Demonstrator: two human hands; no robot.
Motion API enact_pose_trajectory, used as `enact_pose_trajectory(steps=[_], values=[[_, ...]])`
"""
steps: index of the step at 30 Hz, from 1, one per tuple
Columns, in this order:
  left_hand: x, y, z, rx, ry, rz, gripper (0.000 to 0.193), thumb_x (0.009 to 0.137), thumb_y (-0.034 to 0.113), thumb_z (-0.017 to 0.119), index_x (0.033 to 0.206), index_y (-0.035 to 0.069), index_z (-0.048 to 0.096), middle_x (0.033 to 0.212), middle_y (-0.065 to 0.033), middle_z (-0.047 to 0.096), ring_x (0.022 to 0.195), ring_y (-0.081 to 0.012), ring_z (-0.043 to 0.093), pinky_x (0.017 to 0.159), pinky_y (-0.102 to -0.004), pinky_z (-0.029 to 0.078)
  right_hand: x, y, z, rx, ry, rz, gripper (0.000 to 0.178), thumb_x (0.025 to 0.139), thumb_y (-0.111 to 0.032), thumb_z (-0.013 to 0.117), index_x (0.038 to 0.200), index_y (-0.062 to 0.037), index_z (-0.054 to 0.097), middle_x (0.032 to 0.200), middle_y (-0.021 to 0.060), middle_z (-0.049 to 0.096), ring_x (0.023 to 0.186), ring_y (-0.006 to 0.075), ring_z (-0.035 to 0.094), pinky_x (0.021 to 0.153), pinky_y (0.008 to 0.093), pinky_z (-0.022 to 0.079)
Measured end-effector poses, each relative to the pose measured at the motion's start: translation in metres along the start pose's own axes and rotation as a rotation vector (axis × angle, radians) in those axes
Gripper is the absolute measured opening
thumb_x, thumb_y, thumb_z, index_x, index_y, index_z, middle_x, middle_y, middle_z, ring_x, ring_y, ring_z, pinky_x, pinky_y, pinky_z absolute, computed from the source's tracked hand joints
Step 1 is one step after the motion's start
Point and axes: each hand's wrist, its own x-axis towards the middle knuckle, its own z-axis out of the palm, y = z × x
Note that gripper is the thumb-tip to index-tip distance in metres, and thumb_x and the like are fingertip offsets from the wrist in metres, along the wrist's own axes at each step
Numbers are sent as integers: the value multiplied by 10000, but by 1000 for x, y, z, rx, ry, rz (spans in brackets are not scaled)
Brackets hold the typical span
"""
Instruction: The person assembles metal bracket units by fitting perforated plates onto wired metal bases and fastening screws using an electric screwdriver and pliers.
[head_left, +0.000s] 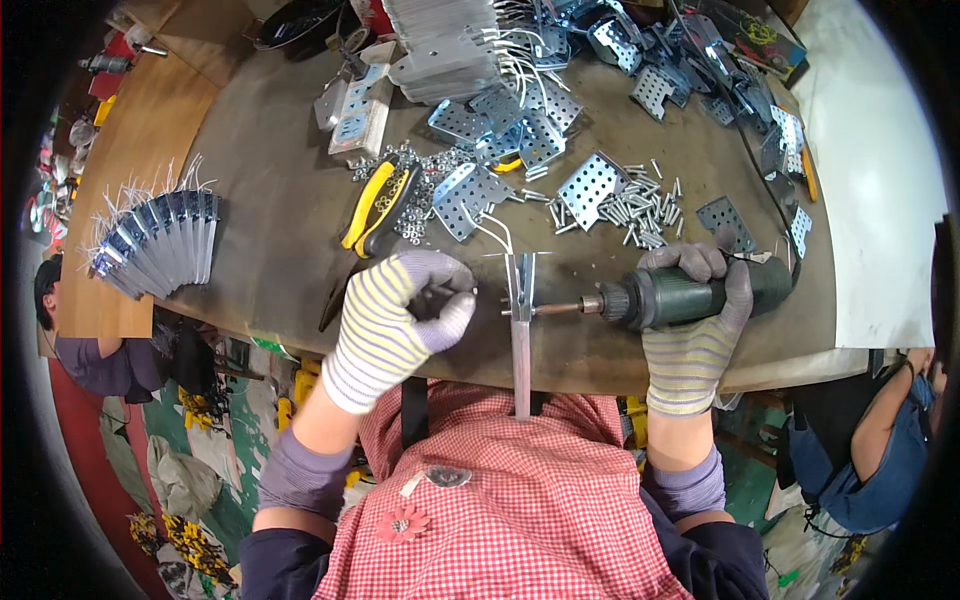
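My right hand (695,330), in a striped glove, is wrapped round a dark green power screwdriver (715,292) lying sideways. Its bit (563,309) points left and meets a bolt at a narrow metal plate assembly (521,340), seen edge-on at the table's front edge. Two white wires rise from the assembly's far end, and the bolt's tip (507,313) sticks out on its left. My left hand (400,318), gloved too, is closed just left of the assembly, apart from it. Thumb and forefinger come together on a tiny piece too small to name.
Yellow-and-black pliers (375,208) lie beyond my left hand, beside scattered nuts (415,215). Bolts (640,208) and perforated brackets (592,188) spread farther back. Finished-looking wired plates (165,240) fan out at left; more plates (440,50) are stacked behind. A cord (755,150) runs along the right.
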Motion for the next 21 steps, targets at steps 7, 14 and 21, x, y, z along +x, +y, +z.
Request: enact_pose_trajectory(steps=[7, 14, 21], values=[[-25, 18, 35, -596, 154, -380, 147, 788, -10, 682, 928, 28, 657, 835, -26, 673, 705, -72, 643, 604, -214, 507, 3, 1, 2, 73, 2, 46, 288, 870, -210, 680, 1113, -132, 546, 836, -35, 470, 829, 140, 489, 916, 433, 448], [-23, 17, 38, -435, 189, -343, 150, 758, 25, 708, 900, 61, 681, 819, -8, 664, 680, -56, 600, 608, -216, 478, 1, 2, 3, 32, -3, 27, 274, 865, -213, 691, 1057, -154, 505, 830, -42, 456, 831, 132, 493, 907, 434, 449], [-20, 16, 39, -258, 202, -143, 158, 753, 54, 724, 898, 59, 662, 798, -5, 654, 662, -69, 582, 609, -227, 477, 2, 1, 1, 32, 2, 24, 282, 864, -219, 692, 1064, -143, 508, 833, -42, 453, 831, 135, 492, 902, 452, 450]])
